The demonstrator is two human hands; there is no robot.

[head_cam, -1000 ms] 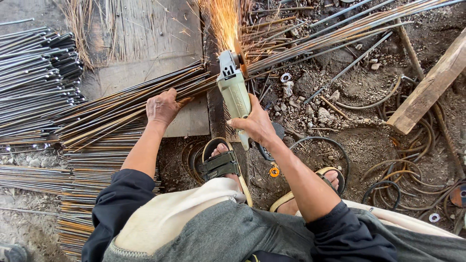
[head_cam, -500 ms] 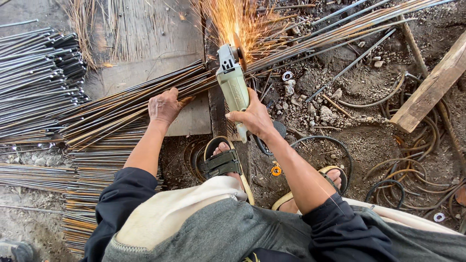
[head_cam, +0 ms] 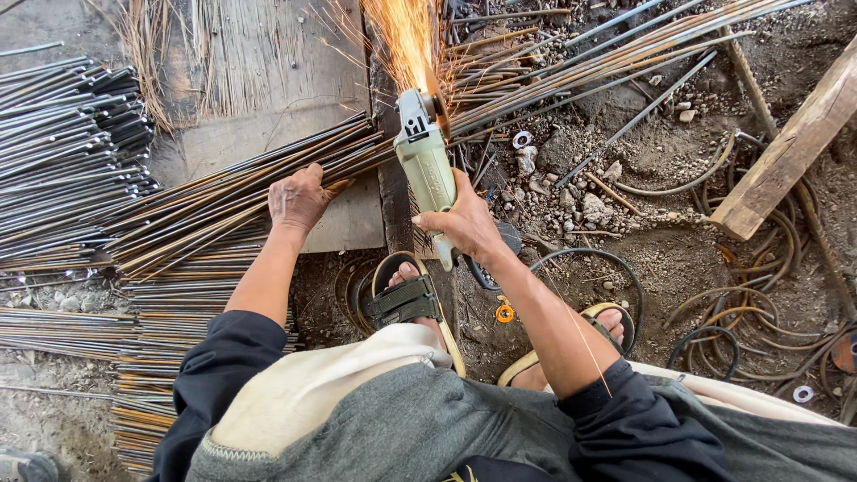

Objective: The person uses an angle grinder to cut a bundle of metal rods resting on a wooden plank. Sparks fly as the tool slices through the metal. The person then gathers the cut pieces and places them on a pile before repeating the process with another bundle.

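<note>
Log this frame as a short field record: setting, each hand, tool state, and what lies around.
Setting: outdoor dirt ground, seen from above
Left hand: pressing down on bundle of thin steel rods
Right hand: gripping angle grinder
Tool state: disc on the rods, sparks flying
Support: wooden board under the rods
Nearby: stacked rods, timber plank, wire coils
Feet: in sandals

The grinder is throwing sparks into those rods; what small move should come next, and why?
Probably keep pressing the grinder through the rods, since sparks show its disc is biting and the bundle looks uncut. The left hand pins the rods; the right hand grips the grinder.
</note>
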